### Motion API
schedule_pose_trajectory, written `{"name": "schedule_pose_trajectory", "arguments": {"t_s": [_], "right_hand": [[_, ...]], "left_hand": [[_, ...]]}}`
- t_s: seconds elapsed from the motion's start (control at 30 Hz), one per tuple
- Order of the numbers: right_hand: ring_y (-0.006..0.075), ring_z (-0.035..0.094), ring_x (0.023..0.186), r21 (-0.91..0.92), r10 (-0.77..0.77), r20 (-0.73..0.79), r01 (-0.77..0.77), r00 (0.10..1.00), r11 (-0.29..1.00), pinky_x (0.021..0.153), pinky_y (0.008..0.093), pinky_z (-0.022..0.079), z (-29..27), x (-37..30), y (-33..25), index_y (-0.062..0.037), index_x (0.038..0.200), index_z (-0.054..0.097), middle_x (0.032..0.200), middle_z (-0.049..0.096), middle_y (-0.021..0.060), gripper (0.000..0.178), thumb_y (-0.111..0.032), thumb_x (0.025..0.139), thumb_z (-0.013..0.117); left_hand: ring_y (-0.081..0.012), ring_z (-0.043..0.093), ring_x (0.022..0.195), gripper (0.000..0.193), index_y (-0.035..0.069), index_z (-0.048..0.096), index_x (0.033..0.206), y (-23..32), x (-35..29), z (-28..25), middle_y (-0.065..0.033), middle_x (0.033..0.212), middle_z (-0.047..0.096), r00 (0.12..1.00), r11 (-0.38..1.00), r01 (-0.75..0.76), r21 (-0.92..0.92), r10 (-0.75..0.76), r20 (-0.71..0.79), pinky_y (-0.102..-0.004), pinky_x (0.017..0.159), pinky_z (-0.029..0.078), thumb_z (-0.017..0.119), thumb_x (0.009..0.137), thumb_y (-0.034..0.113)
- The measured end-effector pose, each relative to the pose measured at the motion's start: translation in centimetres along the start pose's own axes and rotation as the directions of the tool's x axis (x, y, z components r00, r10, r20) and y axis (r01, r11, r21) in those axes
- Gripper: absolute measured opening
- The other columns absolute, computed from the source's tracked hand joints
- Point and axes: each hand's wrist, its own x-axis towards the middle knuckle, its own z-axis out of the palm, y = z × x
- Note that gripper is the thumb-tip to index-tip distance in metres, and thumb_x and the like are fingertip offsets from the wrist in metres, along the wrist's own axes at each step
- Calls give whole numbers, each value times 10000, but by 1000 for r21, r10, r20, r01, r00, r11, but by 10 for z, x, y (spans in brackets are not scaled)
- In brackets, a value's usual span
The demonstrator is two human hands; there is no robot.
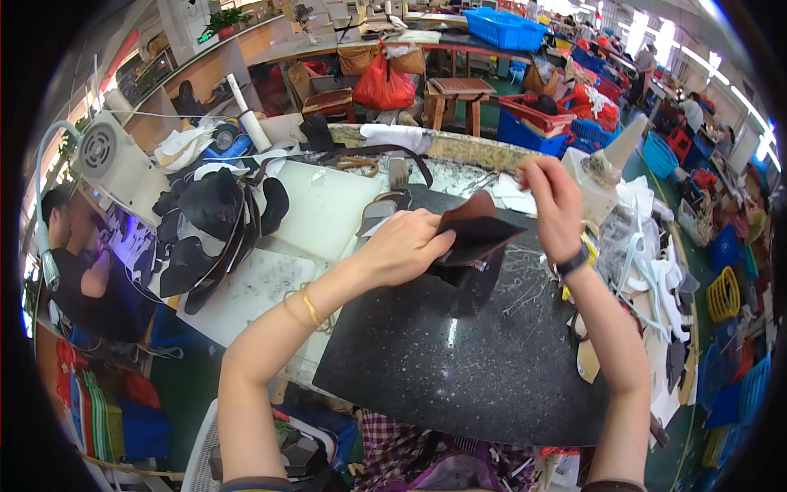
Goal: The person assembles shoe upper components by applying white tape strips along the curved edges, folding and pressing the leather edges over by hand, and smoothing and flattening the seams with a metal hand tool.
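Observation:
My left hand (407, 250) pinches a folded black piece with a brown inner side (478, 231), which looks like leather or fabric for a shoe upper. The piece stands partly spread, its pointed end toward the right, over the dark work slab (459, 353). My right hand (553, 205) is raised to the right of the piece, apart from it, with its fingers curled together. Whatever those fingers hold, if anything, is too small to see. A dark watch (572, 261) is on my right wrist, and yellow bangles (310, 307) circle my left.
A pile of black cut pieces (217, 221) lies left on a white board (316, 201). At right stand a pale container with a cone top (602, 176) and heaped white scraps (648, 254). Another person (94, 279) sits at far left; a blue basket (504, 29) is behind.

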Motion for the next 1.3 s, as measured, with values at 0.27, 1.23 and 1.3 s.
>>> {"name": "schedule_pose_trajectory", "arguments": {"t_s": [0.27,1.23,1.3], "right_hand": [[192,555,869,-521,-455,641,785,618,334,809,328,454,10,-49,2,-87,865,602,831,535,36,153,-142,725,632],[347,573,1020,-934,632,324,131,704,333,855,394,487,-195,-221,-105,-37,1294,537,1082,583,180,508,62,797,559],[361,540,1096,-959,678,239,62,695,275,918,418,473,-221,-252,-87,-65,1374,474,1193,521,208,611,98,787,521]], "left_hand": [[-245,516,571,467,-88,552,760,5,49,-20,-201,603,528,988,989,112,-94,-121,-93,-434,606,400,473,942,336],[-345,550,1132,686,-82,553,1208,156,-123,132,-219,1245,567,998,975,-58,216,51,39,-460,974,424,670,804,459],[-319,579,1019,667,-80,508,1254,155,-107,125,-203,1165,588,998,975,-23,222,10,61,-409,879,465,716,776,335]]}}
